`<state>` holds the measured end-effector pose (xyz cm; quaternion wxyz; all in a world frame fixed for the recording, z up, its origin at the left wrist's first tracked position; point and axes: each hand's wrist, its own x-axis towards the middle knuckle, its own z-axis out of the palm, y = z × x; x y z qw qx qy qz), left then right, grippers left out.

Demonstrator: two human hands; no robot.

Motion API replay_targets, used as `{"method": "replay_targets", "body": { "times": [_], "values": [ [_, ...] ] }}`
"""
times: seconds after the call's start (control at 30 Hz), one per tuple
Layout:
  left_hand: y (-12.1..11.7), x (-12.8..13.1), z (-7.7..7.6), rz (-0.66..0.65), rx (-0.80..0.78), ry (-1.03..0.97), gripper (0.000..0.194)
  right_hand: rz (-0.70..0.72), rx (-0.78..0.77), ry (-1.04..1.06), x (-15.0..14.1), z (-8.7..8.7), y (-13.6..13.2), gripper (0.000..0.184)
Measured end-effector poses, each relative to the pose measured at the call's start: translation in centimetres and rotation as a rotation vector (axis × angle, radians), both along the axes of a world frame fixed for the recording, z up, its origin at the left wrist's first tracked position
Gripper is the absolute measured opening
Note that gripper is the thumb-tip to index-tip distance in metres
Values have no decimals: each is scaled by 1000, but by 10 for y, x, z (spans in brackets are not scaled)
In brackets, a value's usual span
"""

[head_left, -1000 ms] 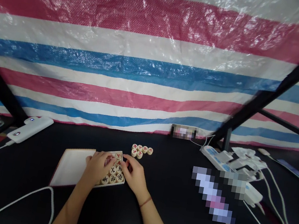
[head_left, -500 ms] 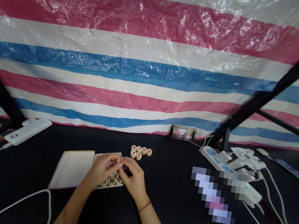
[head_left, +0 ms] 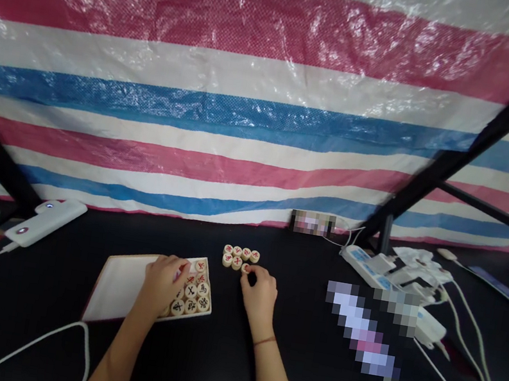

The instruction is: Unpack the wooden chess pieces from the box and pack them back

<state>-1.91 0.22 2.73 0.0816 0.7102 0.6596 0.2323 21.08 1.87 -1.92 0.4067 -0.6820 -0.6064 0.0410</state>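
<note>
My right hand (head_left: 259,292) pinches a round Chinese chess piece (head_left: 244,269) between thumb and fingertips, at the right end of the near row of pieces. Several red-marked Chinese chess pieces (head_left: 238,251) stand there in two short rows on the black table. Over the left part of the open box (head_left: 211,303), my left hand (head_left: 163,282) has its fingers curled together; what they hold, if anything, is hidden. Black-marked pieces (head_left: 189,306) and a few red-marked ones (head_left: 201,266) lie in the box. Its lid (head_left: 119,282) is folded open to the left, partly behind my left hand.
A white power bank (head_left: 48,224) with a cable is at the left. To the right lie a blurred-out flat device (head_left: 360,332) and a white power strip (head_left: 368,271) with plugs and cables. Striped plastic sheeting (head_left: 209,170) hangs behind the table (head_left: 206,364).
My right hand has moved right, away from the box, carrying a piece to the rows. My left hand has drawn slightly left over the box, uncovering more pieces.
</note>
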Motion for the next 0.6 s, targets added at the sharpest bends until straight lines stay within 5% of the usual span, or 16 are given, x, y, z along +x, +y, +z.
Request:
{"method": "replay_targets", "body": {
  "times": [0.23,0.4,0.6],
  "values": [
    [1,0,-4,-6,-36,11,25,24,41,-22,2,-4,2,22],
    [-1,5,-3,37,-68,27,24,48,140,103,-6,9,-2,23],
    [-8,14,3,43,-93,87,23,571,-5,224,-39,34,-21,24]
  ]
}}
